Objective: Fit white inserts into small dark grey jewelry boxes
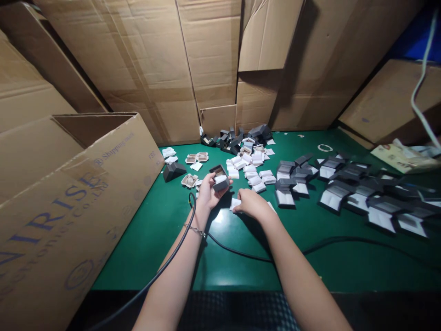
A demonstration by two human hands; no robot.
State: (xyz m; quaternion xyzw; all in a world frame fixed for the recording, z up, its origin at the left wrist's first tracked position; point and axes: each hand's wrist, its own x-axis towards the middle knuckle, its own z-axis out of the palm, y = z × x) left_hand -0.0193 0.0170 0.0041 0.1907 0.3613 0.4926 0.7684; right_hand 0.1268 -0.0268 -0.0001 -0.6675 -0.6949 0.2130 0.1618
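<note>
My left hand point(209, 192) is closed around a small black hinged box point(220, 183), its lid tipped up and something white showing inside. To its right, my right hand point(251, 203) reaches down to the green table with its fingertips pinched on a folded white paper point(234, 204). Just beyond the hands lie several folded white papers point(253, 175). Beside my left hand are beige box inserts point(189, 180) and a dark box point(174, 171) lying tilted.
Rows of open black boxes point(358, 191) with white linings cover the right side. A pile of dark boxes point(230, 140) lies at the back. A large carton point(113, 184) stands at left. A black cable point(237, 252) crosses the green table point(241, 276) under my arms.
</note>
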